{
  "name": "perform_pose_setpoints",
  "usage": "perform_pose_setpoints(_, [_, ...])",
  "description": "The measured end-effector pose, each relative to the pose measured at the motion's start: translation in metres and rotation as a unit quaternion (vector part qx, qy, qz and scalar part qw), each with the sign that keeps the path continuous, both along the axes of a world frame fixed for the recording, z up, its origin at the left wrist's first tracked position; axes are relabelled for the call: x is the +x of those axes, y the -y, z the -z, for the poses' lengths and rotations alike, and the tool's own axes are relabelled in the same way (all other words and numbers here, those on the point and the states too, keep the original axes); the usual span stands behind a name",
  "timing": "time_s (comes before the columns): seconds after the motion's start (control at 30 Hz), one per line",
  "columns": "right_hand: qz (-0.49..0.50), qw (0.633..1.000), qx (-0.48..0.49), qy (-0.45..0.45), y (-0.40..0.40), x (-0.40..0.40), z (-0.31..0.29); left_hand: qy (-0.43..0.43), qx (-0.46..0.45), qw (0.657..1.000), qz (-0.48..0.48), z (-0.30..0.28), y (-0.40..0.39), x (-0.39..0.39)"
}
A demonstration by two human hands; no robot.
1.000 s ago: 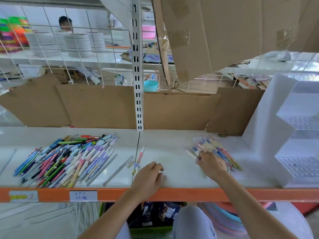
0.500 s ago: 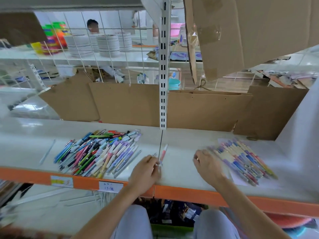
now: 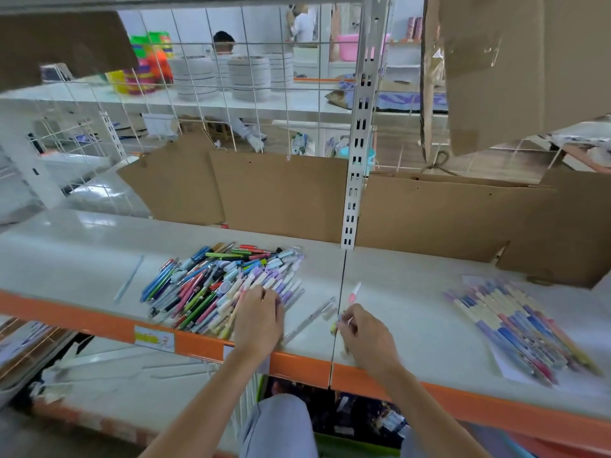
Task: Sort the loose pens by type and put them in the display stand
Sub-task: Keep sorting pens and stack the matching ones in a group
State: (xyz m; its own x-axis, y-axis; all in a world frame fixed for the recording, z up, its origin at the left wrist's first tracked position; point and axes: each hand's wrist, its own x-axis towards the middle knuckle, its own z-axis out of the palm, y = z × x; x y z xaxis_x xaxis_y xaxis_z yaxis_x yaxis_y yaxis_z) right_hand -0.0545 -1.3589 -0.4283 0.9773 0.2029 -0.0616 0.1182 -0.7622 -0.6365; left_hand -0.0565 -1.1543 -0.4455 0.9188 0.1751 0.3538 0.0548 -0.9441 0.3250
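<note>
Orange edging runs along the front of the white shelf [image 3: 82, 246] where the pens lie. At about nine o'clock from the shelf's centre seam sits the loose pile of mixed pens [image 3: 218, 282], blue, green, pink, purple and cream barrels jumbled together. The left hand [image 3: 259, 317] rests on the pile's near right edge, fingers bent down among the pastel pens; whether it actually grips one I cannot tell. Just beside it, toward three o'clock, a clear pen [image 3: 310, 320] lies alone on the shelf. The right hand [image 3: 367, 335] is at the seam, fingers curled and pinching a pink-and-white pen [image 3: 353, 294] whose tip points away toward twelve o'clock. The two hands are near each other but apart. Well off toward three o'clock, a sorted row of pens [image 3: 515, 325] lies side by side on a sheet of paper [image 3: 515, 375]. One pale pen [image 3: 129, 277] lies by itself at nine o'clock of the pile. Brown cardboard panels [image 3: 281, 193] stand along the back of the shelf, either side of a slotted white upright [image 3: 357, 153].
</note>
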Motion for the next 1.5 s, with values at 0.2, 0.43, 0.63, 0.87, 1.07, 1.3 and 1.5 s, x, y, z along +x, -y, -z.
perform_pose_setpoints(0.2, [0.03, 0.998, 0.057, 0.005, 0.002, 0.0, 0.002, -0.018, 0.025, 0.999, 0.011, 0.003, -0.001, 0.0])
perform_pose_setpoints(0.43, [0.049, 0.996, 0.077, 0.006, 0.002, 0.0, 0.003, -0.011, 0.003, 1.0, 0.028, 0.005, -0.003, -0.001])
perform_pose_setpoints(0.63, [0.013, 1.0, 0.003, 0.026, -0.001, -0.004, 0.002, 0.04, -0.036, 0.998, 0.043, 0.004, -0.002, -0.007])
perform_pose_setpoints(0.87, [-0.007, 1.0, -0.019, 0.022, 0.0, -0.004, -0.001, 0.022, -0.072, 0.996, 0.038, 0.006, -0.006, -0.005])
perform_pose_setpoints(1.07, [0.014, 0.998, 0.065, -0.001, 0.003, -0.002, -0.004, -0.064, -0.036, 0.997, -0.017, -0.002, -0.005, 0.006])
perform_pose_setpoints(1.3, [0.084, 0.958, 0.26, -0.088, 0.019, 0.0, -0.015, -0.017, -0.075, 0.994, 0.077, -0.018, 0.008, -0.006])
perform_pose_setpoints(1.5, [0.096, 0.891, 0.436, -0.087, 0.033, -0.003, -0.046, -0.016, -0.169, 0.957, 0.233, -0.022, 0.031, -0.028])
